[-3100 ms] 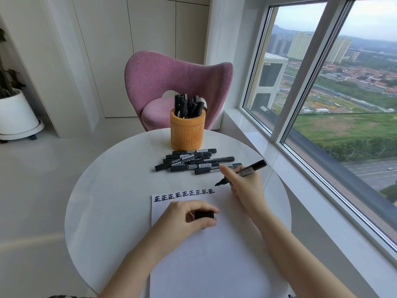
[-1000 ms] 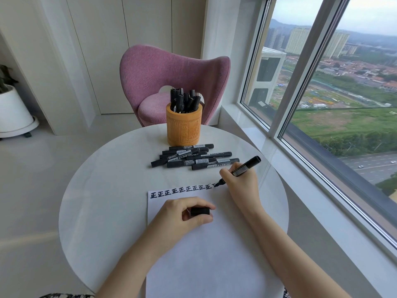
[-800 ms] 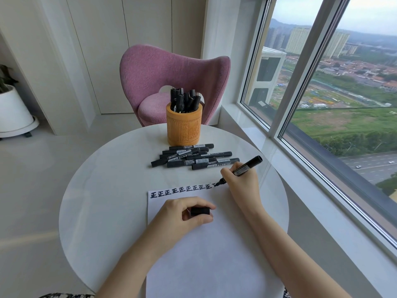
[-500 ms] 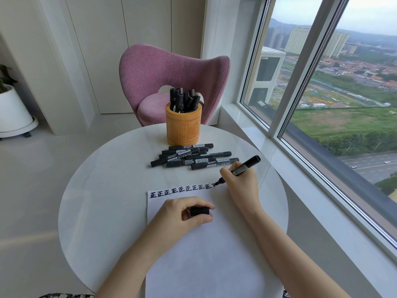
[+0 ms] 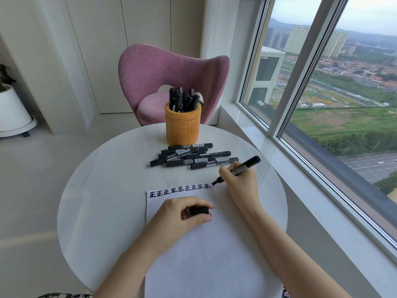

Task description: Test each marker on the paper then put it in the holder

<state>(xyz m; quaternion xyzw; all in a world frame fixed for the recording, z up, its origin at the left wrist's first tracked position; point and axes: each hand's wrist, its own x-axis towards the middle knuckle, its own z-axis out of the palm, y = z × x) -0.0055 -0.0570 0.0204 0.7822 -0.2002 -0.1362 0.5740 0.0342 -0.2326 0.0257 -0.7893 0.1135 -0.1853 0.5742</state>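
A pink upholstered chair point(image 5: 171, 69) stands at twelve o'clock just behind the round white table point(image 5: 103, 201), with pale cabinet doors point(image 5: 146, 29) beyond it. A white planter point(image 5: 12, 108) sits on the floor point(image 5: 43, 168) at ten o'clock. A tall window point(image 5: 354, 104) from one to four o'clock looks out on towers point(image 5: 296, 39) and a road point(image 5: 369, 166).

Right grip point(image 5: 240, 184) forward, fingers curled round marker point(image 5: 247, 165), held pen-style, tip end pointing left. Left grip point(image 5: 180, 214) nearer body, thumb and forefinger pinching cap point(image 5: 199, 211). Left forearm point(image 5: 137, 254), right forearm point(image 5: 285, 244) bare, angled inward, converging forward.
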